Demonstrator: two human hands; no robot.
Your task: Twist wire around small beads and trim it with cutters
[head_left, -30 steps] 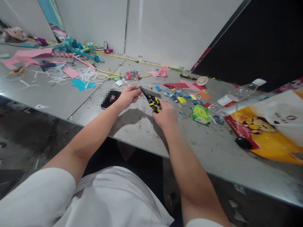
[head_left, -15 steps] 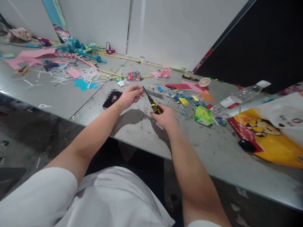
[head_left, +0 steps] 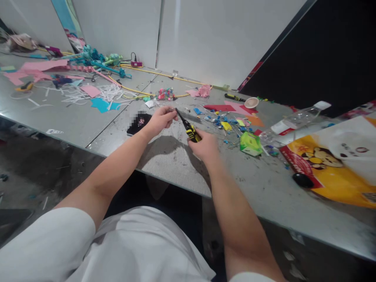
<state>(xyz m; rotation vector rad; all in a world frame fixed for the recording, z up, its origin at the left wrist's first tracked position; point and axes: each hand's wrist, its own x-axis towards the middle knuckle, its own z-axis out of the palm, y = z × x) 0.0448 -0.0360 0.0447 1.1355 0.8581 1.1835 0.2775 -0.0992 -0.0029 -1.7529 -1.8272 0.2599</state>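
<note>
My right hand (head_left: 204, 143) is closed around the black-and-yellow handles of a pair of long-nose pliers (head_left: 190, 130). Their slim dark jaws point up and left, reaching the fingertips of my left hand (head_left: 163, 119). That hand is pinched shut at the jaw tips; whatever sits between its fingers is too small to make out. Just left of it lies a black phone-like object (head_left: 138, 124), partly blurred out. Right of the pliers, several small blue and yellow pieces on thin wires (head_left: 217, 121) are scattered about, with a bright green packet (head_left: 250, 143) near them.
On the grey table (head_left: 235, 188), a plastic bottle (head_left: 296, 121) and a yellow snack bag (head_left: 326, 164) stand at the right, with a black mouse-like object (head_left: 303, 180). Farther back are another black-yellow tool (head_left: 233, 97) and a tape roll (head_left: 252, 102). Paper strips (head_left: 111, 92) cover the left.
The whole view has shifted slightly. My right hand and the pliers have turned a little, while my left hand keeps its pinch at the jaw tips.
</note>
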